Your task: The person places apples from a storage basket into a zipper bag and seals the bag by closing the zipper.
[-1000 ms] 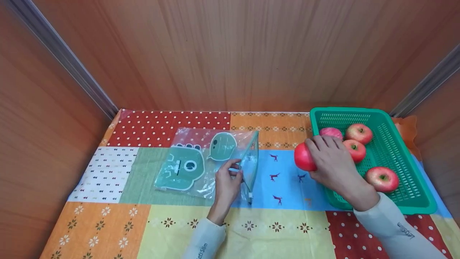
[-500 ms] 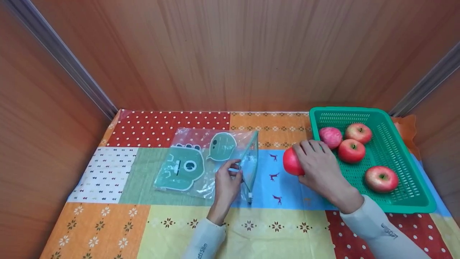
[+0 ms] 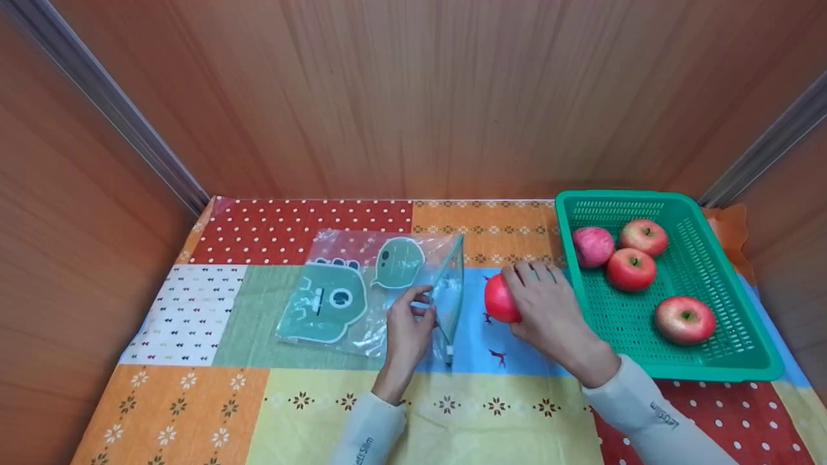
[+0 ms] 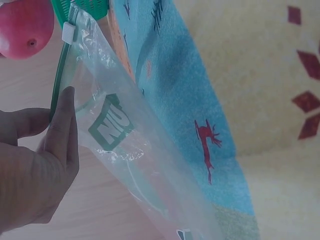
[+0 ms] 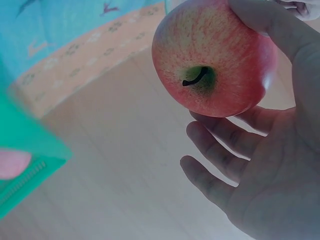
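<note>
My left hand [image 3: 411, 332] pinches the rim of a clear zip bag [image 3: 397, 265] with green cartoon prints. Its mouth, edged in green, gapes toward the right; a white slider [image 4: 69, 33] sits at one end in the left wrist view. Between thumb and fingers my right hand [image 3: 549, 310] grips a red apple [image 3: 501, 299], held just right of the bag's mouth and apart from it. The right wrist view shows this apple [image 5: 215, 55] with its stem, thumb on one side and fingers under the other.
A green plastic basket [image 3: 717, 258] stands on the right with several apples inside, one of them a front apple [image 3: 685, 320]. A patchwork cloth [image 3: 446, 413] covers the table. Wood-grain panels [image 3: 413, 97] rise at the back and both sides.
The right hand has carried the apple leftward, from the basket's left rim to close by the bag's mouth. The left hand and bag have stayed in place.
</note>
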{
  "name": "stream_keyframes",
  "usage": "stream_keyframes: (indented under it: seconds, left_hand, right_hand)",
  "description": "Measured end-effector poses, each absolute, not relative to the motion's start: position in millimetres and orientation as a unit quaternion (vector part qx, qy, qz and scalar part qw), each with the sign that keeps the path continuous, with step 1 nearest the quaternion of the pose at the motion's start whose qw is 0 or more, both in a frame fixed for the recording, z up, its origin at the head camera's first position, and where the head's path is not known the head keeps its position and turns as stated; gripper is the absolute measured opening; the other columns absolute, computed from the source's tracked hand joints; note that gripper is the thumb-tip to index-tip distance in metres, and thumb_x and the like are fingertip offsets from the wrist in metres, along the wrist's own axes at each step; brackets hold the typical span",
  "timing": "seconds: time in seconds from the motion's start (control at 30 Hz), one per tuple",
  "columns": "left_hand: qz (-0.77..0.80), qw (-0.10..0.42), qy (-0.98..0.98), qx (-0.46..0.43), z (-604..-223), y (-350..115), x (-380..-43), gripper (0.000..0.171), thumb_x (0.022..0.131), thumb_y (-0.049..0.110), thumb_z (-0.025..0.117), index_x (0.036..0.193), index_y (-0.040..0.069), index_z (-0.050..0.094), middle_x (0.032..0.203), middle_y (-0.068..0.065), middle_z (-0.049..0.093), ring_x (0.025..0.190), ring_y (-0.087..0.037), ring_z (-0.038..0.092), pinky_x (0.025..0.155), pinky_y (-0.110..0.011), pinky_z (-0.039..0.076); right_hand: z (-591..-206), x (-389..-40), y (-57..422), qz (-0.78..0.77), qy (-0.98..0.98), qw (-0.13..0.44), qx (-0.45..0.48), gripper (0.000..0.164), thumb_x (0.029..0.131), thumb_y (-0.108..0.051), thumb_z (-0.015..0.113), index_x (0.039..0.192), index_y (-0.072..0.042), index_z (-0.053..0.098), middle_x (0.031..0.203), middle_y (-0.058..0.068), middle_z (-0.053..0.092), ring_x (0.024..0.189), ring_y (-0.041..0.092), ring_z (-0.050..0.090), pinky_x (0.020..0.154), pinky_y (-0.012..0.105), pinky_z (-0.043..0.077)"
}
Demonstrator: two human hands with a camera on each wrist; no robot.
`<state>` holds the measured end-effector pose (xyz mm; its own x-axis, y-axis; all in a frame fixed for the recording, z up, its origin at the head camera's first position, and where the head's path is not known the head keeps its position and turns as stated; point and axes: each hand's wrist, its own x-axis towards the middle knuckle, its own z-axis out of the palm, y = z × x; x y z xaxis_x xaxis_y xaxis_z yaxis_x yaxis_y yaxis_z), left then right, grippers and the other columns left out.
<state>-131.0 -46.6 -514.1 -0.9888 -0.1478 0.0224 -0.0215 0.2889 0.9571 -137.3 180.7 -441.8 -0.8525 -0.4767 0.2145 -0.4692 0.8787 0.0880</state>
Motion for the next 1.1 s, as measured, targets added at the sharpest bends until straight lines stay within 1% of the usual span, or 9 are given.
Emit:
stream_keyframes:
  seconds: [0.2,0.33,0.57,0.83,0.97,1.1]
  left_hand:
    - [-0.587,0.052,-0.806,0.061,-515,-46,-130,0.030,0.097,-0.005,0.069,0.126,0.002,0.071,0.105,-0.013,0.068,0.084,-0.021,0.072,0.069,-0.031,0.065]
    - [-0.587,0.051,-0.806,0.064,-516,-45,-130,0.031,0.096,-0.006,0.069,0.126,0.002,0.071,0.105,-0.012,0.068,0.084,-0.021,0.072,0.069,-0.031,0.065]
    - [-0.596,0.049,-0.799,0.060,-518,-44,-131,0.031,0.095,-0.007,0.070,0.125,0.000,0.071,0.104,-0.013,0.067,0.082,-0.021,0.072,0.067,-0.030,0.065]
    - [-0.597,0.048,-0.799,0.055,-518,-44,-132,0.032,0.094,-0.007,0.071,0.125,0.000,0.071,0.103,-0.013,0.068,0.081,-0.022,0.073,0.067,-0.031,0.065]
    - [-0.593,0.050,-0.802,0.055,-518,-44,-132,0.033,0.093,-0.007,0.072,0.125,0.001,0.071,0.104,-0.013,0.068,0.082,-0.022,0.074,0.068,-0.031,0.065]
    - [-0.590,0.052,-0.804,0.060,-518,-43,-132,0.034,0.093,-0.006,0.073,0.125,0.001,0.071,0.104,-0.013,0.069,0.082,-0.022,0.074,0.069,-0.031,0.065]
  right_hand:
    - [-450,-138,167,0.007,-0.968,0.088,0.236,0.085,0.066,-0.027,0.100,0.137,-0.005,0.058,0.128,0.017,0.062,0.123,0.038,0.057,0.106,0.059,0.051]
    - [-455,-140,157,0.023,-0.969,0.081,0.232,0.082,0.068,-0.026,0.098,0.137,-0.006,0.057,0.130,0.016,0.062,0.124,0.037,0.057,0.106,0.059,0.051]
    - [-468,-144,144,0.033,-0.964,0.100,0.243,0.080,0.071,-0.030,0.097,0.138,-0.006,0.058,0.129,0.015,0.063,0.122,0.035,0.058,0.104,0.057,0.053]
    - [-479,-150,129,0.058,-0.965,0.094,0.238,0.083,0.072,-0.031,0.097,0.140,-0.006,0.058,0.133,0.015,0.063,0.124,0.034,0.057,0.105,0.056,0.053]
    - [-487,-155,122,0.057,-0.965,0.107,0.234,0.083,0.073,-0.034,0.097,0.141,-0.006,0.058,0.132,0.015,0.063,0.123,0.034,0.058,0.104,0.053,0.053]
    - [-495,-159,118,0.072,-0.962,0.126,0.233,0.084,0.073,-0.033,0.097,0.142,-0.005,0.058,0.132,0.015,0.063,0.121,0.033,0.059,0.101,0.052,0.055]
